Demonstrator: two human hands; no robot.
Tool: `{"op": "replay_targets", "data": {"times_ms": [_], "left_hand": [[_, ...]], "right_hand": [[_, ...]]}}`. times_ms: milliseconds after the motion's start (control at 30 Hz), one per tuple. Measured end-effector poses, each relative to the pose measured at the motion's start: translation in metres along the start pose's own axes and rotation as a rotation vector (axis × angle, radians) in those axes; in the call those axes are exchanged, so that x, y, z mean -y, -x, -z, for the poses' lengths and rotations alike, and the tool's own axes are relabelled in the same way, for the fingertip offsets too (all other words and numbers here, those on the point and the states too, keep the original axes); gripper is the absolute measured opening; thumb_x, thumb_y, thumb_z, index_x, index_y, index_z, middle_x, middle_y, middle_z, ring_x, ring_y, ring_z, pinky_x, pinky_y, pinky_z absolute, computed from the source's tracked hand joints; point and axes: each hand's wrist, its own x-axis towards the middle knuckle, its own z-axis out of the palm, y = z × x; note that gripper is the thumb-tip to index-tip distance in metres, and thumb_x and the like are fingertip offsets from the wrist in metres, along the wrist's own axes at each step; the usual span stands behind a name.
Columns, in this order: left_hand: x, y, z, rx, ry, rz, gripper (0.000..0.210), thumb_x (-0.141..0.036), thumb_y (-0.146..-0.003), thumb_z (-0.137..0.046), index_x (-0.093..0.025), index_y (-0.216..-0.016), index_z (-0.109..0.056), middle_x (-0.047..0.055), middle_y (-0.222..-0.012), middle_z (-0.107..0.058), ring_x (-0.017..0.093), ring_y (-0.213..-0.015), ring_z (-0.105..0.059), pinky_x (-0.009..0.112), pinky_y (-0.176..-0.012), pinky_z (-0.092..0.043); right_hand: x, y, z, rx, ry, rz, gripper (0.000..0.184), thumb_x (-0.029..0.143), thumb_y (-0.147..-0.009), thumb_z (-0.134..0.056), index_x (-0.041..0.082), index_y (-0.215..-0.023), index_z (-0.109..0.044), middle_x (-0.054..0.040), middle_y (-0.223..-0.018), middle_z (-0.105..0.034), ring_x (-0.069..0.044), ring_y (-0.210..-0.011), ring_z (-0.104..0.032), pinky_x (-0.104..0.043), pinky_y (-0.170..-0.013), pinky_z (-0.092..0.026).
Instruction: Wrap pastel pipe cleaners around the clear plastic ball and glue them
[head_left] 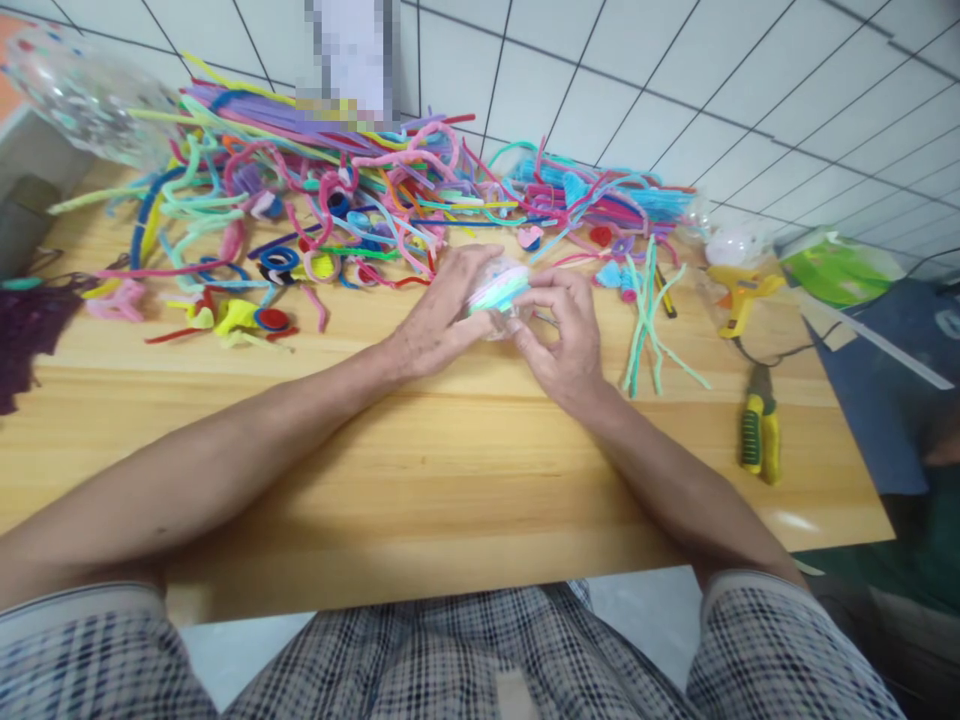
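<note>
Over the middle of the wooden table (420,470), a small bundle in clear plastic wrap (501,290) shows pale green, blue and pink stripes; its exact kind is blurred. My left hand (442,310) is closed around its left side, with the thumb along the near edge. At the right side, the bent fingers of my right hand (559,330) grip the wrap. Several mint-green pipe cleaners (649,320) lie crossed to the right of my right hand. Just beyond the hands is a pink and red curled piece (530,237).
A heap of coloured pipe cleaners (300,150) spreads along the back by the tiled wall (570,60). On the right are a yellow glue gun (739,295) with a cord, pliers (761,430) and a green packet (840,265). Dark purple material (34,330) lies far left.
</note>
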Motion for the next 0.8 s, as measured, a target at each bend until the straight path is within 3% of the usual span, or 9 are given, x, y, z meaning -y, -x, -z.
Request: {"op": "replay_targets", "data": {"times_ms": [367,600,800], "left_hand": [[0.0052,0.0003,-0.0014,0.015,-0.025,-0.02,0.07,-0.057,-0.111,-0.057,-0.027,-0.172,-0.042,0.017,-0.17,-0.055,0.038,-0.159,-0.051,0.062,-0.137,-0.039],[0.0054,0.0014,-0.0007,0.01,-0.021,-0.009,0.075,-0.069,-0.111,-0.054,-0.027,-0.172,-0.044,0.017,-0.169,-0.056,0.039,-0.158,-0.052,0.06,-0.137,-0.041],[0.0023,0.0008,0.0005,0.022,-0.03,0.013,0.073,-0.064,-0.109,-0.056,-0.027,-0.171,-0.045,0.017,-0.169,-0.057,0.039,-0.158,-0.052,0.062,-0.137,-0.039]], "right_hand": [[0.001,-0.0015,0.0026,0.029,-0.008,0.011,0.02,0.036,-0.105,-0.073,0.033,-0.125,-0.073,-0.0106,-0.137,-0.065,-0.033,-0.133,-0.066,-0.064,-0.119,-0.058],[0.0017,-0.002,0.0031,0.039,0.026,0.029,0.019,0.035,-0.105,-0.071,0.032,-0.124,-0.073,-0.0105,-0.135,-0.064,-0.033,-0.132,-0.065,-0.063,-0.118,-0.057],[0.0002,-0.0013,0.0025,0.041,0.047,0.025,0.019,0.038,-0.106,-0.071,0.032,-0.124,-0.072,-0.0108,-0.135,-0.065,-0.033,-0.131,-0.066,-0.063,-0.116,-0.059]]}}
